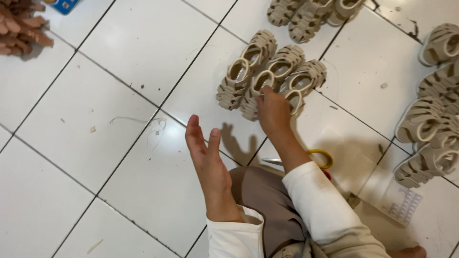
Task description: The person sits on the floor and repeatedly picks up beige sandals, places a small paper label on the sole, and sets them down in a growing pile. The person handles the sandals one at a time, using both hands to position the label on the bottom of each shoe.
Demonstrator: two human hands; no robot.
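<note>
Beige strappy sandals (267,71) lie side by side in a small cluster on the white tiled floor (119,62), just ahead of the seated person's knees. The right hand (272,112) reaches forward and rests on the near end of the cluster, its fingers curled down onto the middle sandal; I cannot tell whether they pinch it. The left hand (206,153) hangs apart above the tile, palm turned inward, fingers straight and close together, holding nothing. Yellow-handled scissors (315,160) lie on the floor just behind the right forearm. More beige sandals (430,124) are heaped at the right edge, and another row (311,13) sits at the top.
</note>
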